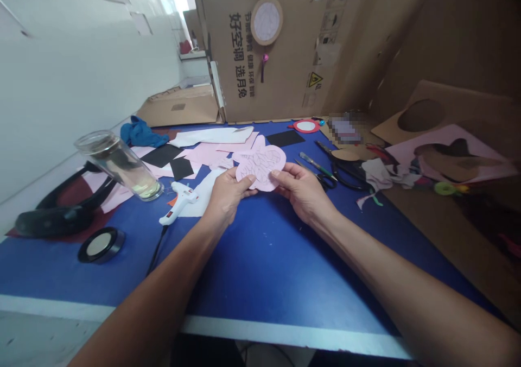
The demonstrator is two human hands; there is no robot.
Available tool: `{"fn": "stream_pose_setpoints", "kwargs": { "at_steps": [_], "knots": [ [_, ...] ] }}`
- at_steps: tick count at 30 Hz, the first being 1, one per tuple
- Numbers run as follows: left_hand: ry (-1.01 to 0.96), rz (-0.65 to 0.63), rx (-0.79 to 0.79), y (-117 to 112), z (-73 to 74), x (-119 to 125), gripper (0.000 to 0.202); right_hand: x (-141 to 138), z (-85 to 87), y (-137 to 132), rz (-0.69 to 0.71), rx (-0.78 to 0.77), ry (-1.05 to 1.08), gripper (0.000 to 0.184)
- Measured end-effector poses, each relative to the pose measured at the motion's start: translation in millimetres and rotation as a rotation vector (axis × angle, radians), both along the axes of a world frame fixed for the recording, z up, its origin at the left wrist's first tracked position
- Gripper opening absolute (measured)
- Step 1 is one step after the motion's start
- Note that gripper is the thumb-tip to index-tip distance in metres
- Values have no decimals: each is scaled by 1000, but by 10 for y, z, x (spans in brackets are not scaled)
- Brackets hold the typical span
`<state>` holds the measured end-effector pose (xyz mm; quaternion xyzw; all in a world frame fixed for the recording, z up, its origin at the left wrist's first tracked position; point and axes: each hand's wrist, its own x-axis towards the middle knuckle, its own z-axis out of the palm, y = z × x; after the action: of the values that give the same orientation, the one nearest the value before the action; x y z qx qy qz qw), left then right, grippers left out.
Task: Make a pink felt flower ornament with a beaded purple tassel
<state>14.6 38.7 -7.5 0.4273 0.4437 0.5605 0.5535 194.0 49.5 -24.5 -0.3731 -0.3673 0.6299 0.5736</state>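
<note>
Between my hands, above the blue table, is a pink paper cutout [260, 166] with rounded lobes and dark drawn lines on its face. My left hand [230, 190] pinches its lower left edge, thumb on top. On the right edge, my right hand [299, 185] grips it the same way, fingers behind the paper. A white glue gun [179, 201] lies to the left of my left hand, near white paper [199, 198]. Past my right hand are scissors [325, 181], partly hidden, and a craft knife [317, 165].
A tilted-looking glass of liquid [126, 166], a black tape roll [101, 245] and a black strap-like object [57, 215] occupy the left. Behind are pink and black paper scraps [181, 168]. Cardboard walls [293, 79] close off the back; paper offcuts [378, 174] and pliers [345, 174] lie right.
</note>
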Motion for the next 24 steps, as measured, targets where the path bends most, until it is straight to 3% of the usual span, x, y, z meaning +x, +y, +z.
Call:
{"fn": "stream_pose_setpoints", "kwargs": {
  "at_steps": [6,14,24],
  "knots": [
    [-22,-9,5,-2,7,2,32,23,-5,13,-20,26,-8,47],
    [-18,2,20,-1,19,-12,38,38,61,-13,-41,2,60,35],
    [-19,15,17,-10,31,-6,39,44,14,18,-37,26,-19,43]
  ]
}}
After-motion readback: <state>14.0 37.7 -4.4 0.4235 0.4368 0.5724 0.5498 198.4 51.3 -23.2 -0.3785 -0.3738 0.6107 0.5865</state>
